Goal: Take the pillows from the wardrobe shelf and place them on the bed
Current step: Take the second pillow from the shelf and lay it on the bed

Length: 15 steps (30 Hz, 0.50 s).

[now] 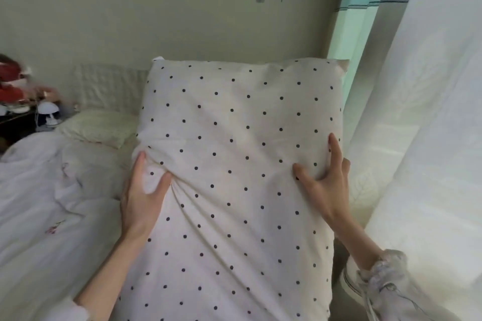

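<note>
I hold the spotted pillow [234,164] up in front of me with one hand on each long edge, because it is too wide and too soft to carry by one side; gripped like this it hangs flat and I can steer it toward the head of the bed [52,216]. My left hand [142,198] pinches a fold of the cover at the left edge: the thumb presses in from the front and the fabric bunches into creases between thumb and palm, while the other fingers wrap behind the edge, out of sight. My right hand [326,182] works differently. Its fingers [333,148] are spread and laid flat on the front of the cover near the right edge, the thumb pointing inward, so it steadies and presses more than it grips; whether anything curls round the back I cannot tell.

The pillow sits between my two hands, touching both, upright and tilted slightly away from me, its top corners level with the headboard [109,83]. It is not yet on the bed, I judge. A second, paler pillow [96,125] already lies at the head of the mattress to the left, just beside the one I carry. The curtain [430,112] hangs close on my right, so I judge the free spot lies straight ahead beside that pillow.
</note>
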Tool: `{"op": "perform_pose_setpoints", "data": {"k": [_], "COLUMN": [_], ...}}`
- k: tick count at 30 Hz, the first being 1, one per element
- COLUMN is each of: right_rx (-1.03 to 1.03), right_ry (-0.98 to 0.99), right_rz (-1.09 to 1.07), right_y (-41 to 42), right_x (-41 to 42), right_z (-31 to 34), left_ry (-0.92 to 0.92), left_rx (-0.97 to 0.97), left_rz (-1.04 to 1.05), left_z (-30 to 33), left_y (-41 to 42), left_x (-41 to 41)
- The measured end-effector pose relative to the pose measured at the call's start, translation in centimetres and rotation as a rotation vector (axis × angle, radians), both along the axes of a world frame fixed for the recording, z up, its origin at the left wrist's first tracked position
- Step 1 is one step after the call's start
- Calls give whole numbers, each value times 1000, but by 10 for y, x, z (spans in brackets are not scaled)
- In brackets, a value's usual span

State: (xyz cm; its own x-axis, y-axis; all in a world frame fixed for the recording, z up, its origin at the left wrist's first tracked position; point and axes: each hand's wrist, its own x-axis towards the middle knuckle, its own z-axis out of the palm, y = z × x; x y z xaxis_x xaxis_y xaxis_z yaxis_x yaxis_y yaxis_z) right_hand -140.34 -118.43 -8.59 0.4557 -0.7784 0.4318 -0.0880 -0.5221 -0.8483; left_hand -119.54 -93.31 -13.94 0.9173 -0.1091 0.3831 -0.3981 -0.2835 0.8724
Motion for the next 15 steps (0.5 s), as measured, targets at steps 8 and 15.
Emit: {"op": "perform_pose_setpoints", "data": {"k": [8,15], "right_rx": [-35,-72], "right_ry": [-6,5], "right_rz": [139,204], "right_y": [-128,-207], "right_x": [135,257], "right_z": [14,19], "left_ry": [1,-25], "left_rx": [35,34], "left_rz": [95,170], "left_z": [20,24], "left_y": [-102,-166], "left_x": [100,199]}}
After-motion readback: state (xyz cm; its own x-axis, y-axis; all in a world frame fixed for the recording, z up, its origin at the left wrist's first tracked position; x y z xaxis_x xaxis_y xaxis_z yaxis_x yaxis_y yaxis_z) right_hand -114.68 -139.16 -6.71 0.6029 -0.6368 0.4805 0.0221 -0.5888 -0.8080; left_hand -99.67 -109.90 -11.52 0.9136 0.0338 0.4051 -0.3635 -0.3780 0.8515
